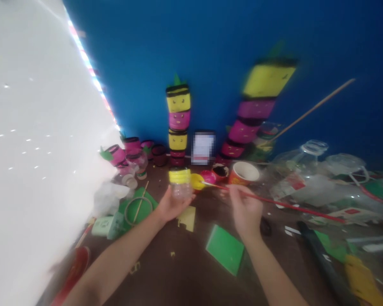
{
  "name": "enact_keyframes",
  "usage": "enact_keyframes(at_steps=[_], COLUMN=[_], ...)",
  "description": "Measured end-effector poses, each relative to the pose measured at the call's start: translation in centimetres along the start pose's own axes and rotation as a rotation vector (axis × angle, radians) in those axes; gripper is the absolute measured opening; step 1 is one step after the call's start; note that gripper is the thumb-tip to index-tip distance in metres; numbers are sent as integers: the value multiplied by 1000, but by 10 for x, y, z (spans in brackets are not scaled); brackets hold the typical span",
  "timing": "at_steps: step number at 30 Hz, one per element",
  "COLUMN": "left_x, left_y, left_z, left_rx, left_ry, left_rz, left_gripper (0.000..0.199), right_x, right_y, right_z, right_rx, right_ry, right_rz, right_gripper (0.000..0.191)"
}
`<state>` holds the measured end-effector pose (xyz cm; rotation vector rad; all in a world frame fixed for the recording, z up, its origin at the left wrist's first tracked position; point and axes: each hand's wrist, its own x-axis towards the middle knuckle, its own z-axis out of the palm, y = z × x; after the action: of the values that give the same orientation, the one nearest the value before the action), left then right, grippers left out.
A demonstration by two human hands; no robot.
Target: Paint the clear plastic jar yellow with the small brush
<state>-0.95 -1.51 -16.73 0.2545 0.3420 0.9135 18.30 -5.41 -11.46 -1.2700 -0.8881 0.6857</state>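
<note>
My left hand [174, 206] is wrapped round a small clear plastic jar [180, 190] whose upper band is coated in yellow paint. My right hand [245, 208] grips a long red-handled paintbrush [293, 206]. The brush tip points left and is at a small pot of yellow paint [197, 181]; whether it touches the paint I cannot tell. Beside that pot stand a pot of pink paint [208, 176] and a pot of black paint [220, 171]. A white-rimmed paper cup [245, 172] stands just beyond my right hand.
Stacks of painted jars with faces [178, 121] [255, 112] rise against the blue wall. Clear plastic bottles [306, 170] crowd the right. A green notebook-like block [225, 250] and yellow paper scraps [188, 217] lie on the brown table. Green sheets and a ring of tape [127, 211] lie left.
</note>
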Motion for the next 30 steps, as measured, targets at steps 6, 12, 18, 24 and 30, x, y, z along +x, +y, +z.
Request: enact_keyframes(at_steps=[6, 12, 18, 24, 30], left_x=[-2, -4, -4, -2, -2], left_y=[3, -1, -4, -3, -8], left_z=[3, 4, 7, -1, -4], left_rx=[25, 53, 11, 35, 60], left_ry=[-93, -164, -178, -152, -156], left_rz=[-98, -140, -121, -118, -99], left_gripper=[66, 66, 66, 68, 64], right_x=[-13, -25, -25, -22, -30], right_y=[-2, -5, 1, 6, -5], right_z=[-9, -4, -4, -8, -5], right_rx=[517, 554, 534, 524, 524], right_ry=[-121, -183, -129, -61, -166], right_rz=[211, 233, 238, 187, 170], right_gripper=[27, 25, 25, 24, 23])
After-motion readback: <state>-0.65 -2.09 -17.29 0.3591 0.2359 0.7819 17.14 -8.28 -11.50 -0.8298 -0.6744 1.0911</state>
